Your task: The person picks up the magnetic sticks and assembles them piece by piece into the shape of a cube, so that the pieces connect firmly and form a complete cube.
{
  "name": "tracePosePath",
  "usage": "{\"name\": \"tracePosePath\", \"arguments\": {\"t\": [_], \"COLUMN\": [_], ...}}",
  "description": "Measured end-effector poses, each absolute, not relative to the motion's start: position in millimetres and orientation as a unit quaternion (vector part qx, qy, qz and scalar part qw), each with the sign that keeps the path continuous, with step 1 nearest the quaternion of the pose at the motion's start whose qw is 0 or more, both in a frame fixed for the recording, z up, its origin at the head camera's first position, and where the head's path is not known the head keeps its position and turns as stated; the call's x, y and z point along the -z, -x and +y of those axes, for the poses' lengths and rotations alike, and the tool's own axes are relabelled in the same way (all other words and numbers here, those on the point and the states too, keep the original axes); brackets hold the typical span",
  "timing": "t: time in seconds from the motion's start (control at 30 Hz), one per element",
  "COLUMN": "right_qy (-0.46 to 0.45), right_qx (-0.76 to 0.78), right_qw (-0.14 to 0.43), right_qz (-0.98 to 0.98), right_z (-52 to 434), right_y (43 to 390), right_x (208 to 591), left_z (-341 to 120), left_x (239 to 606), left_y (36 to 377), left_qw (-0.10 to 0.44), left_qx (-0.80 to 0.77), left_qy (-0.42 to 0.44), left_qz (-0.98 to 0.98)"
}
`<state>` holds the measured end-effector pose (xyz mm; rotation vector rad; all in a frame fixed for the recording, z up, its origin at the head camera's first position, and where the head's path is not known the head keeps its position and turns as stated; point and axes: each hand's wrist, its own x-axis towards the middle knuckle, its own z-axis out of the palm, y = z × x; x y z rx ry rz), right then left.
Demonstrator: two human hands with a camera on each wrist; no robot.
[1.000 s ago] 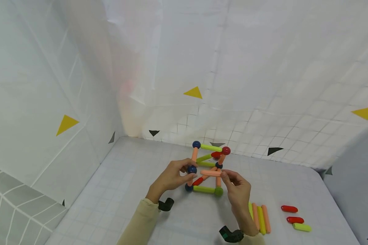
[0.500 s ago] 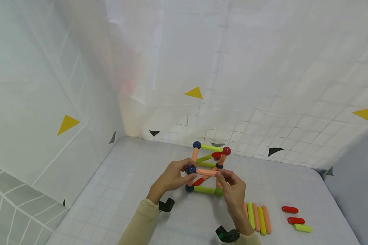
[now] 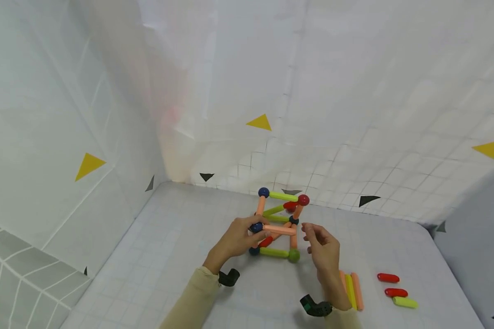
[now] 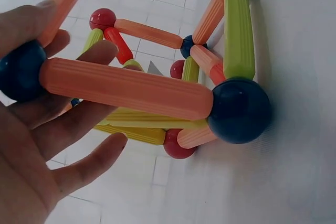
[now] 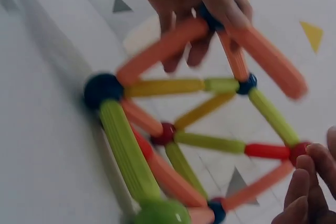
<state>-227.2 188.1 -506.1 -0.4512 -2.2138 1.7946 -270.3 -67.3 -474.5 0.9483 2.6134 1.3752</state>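
A frame of coloured sticks and balls stands on the table, with a green ball (image 3: pixel 294 255) at its near right corner and a red ball (image 3: pixel 303 200) at the top. My left hand (image 3: pixel 235 238) grips a dark blue ball (image 4: pixel 21 72) at the frame's near left. From that ball an orange stick (image 3: pixel 277 229) reaches out to the right, its far end free; the left thumb lies along it in the left wrist view. My right hand (image 3: pixel 326 249) is off to the right, fingers loosely bent and holding nothing. Its fingertips overlap the red ball in the right wrist view.
Orange and yellow sticks (image 3: pixel 350 290) lie side by side near the right forearm, which partly covers them. Farther right lie two short red pieces (image 3: pixel 388 278) and a short yellow-green piece (image 3: pixel 405 302). A white wall (image 3: pixel 230 151) rises behind the frame.
The right hand brought the orange stick's end to the blue ball, then let go and drew back to the right. The left hand stays at the ball, its thumb shifted toward the stick.
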Motion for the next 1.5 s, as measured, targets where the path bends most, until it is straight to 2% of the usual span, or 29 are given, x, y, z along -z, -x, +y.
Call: {"name": "tracePosePath", "arguments": {"t": [0.17,0.27,0.53,0.73,0.97,1.27,1.5], "right_qy": [0.199,0.193,0.056,-0.047,-0.113,-0.111,-0.169], "right_qx": [-0.595,-0.572,-0.470,-0.357,-0.245,-0.229,-0.235], "right_qw": [0.082,0.050,-0.030,-0.056,-0.062,-0.069,-0.075], "right_qz": [-0.775,-0.796,-0.880,-0.931,-0.961,-0.965,-0.954], "right_z": [221.6,239.0,260.4,262.5,259.7,249.2,246.3], "right_y": [250.1,270.9,341.0,372.8,384.0,379.1,378.0], "right_x": [517.7,529.5,553.6,549.8,542.8,541.2,540.2], "left_z": [-67.5,-67.3,-68.8,-69.4,-67.4,-64.7,-65.4], "left_x": [475.2,476.8,477.9,476.9,476.7,480.3,481.3], "left_y": [273.2,274.1,274.6,274.8,273.4,272.8,272.6], "left_qw": [0.015,0.018,0.023,0.024,0.022,0.020,0.013], "left_qx": [-0.439,-0.443,-0.452,-0.448,-0.451,-0.455,-0.454], "left_qy": [-0.301,-0.296,-0.285,-0.281,-0.291,-0.297,-0.305], "left_qz": [0.847,0.846,0.845,0.848,0.843,0.839,0.837]}}
